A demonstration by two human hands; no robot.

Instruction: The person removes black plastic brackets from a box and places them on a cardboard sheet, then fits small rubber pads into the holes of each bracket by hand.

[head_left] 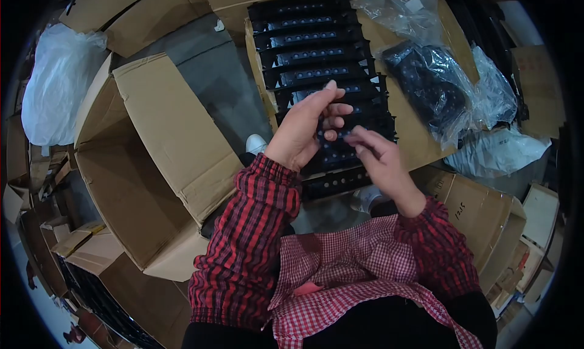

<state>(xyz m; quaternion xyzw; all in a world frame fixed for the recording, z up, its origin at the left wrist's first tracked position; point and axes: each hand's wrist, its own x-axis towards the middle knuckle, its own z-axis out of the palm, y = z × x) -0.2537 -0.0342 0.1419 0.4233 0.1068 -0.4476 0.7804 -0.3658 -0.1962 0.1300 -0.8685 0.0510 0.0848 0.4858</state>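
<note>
A row of long black plastic strips (314, 55) with round, lens-like spots lies side by side on a cardboard surface in front of me. My left hand (308, 123) is over the nearer strips, its fingers curled towards the palm and the thumb raised. Whatever the palm may hold is hidden. Just to the right, my right hand (383, 162) has its thumb and forefinger close together above the near strips. Those fingertips are slightly blurred, and anything between them is too small to name.
An open cardboard box (176, 130) stands at my left. Clear plastic bags (435, 84), one with black parts inside, lie right of the strips. Another cardboard box (465, 209) is at the near right. A white plastic bag (61, 84) stands at far left.
</note>
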